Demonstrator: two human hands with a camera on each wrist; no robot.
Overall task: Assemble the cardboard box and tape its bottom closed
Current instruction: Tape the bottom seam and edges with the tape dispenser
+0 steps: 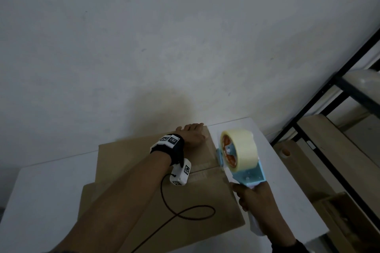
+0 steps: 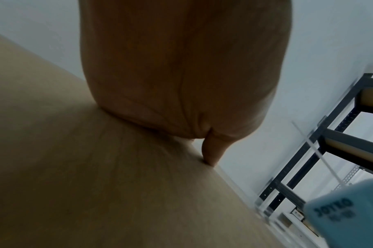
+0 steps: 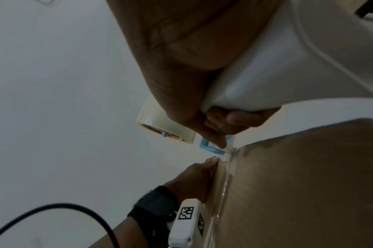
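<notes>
A brown cardboard box (image 1: 144, 191) stands on the white table (image 1: 41, 201) with its closed flaps facing up. A strip of clear tape (image 1: 203, 167) runs along the seam between the flaps. My left hand (image 1: 192, 132) lies flat on the far flap near the box's right edge, palm (image 2: 160, 83) down and fingers straight. My right hand (image 1: 253, 199) grips the white handle of a blue tape dispenser (image 1: 244, 174), which carries a pale yellow tape roll (image 1: 239, 148). The dispenser's front end (image 3: 211, 146) sits at the right end of the seam, at the box's edge.
A black metal shelf rack (image 1: 329, 113) stands to the right, with wooden boards and flat cardboard (image 1: 320, 150) below it. A black cable (image 1: 185, 213) loops from my left wrist camera across the box. A plain white wall (image 1: 164, 37) rises right behind the table.
</notes>
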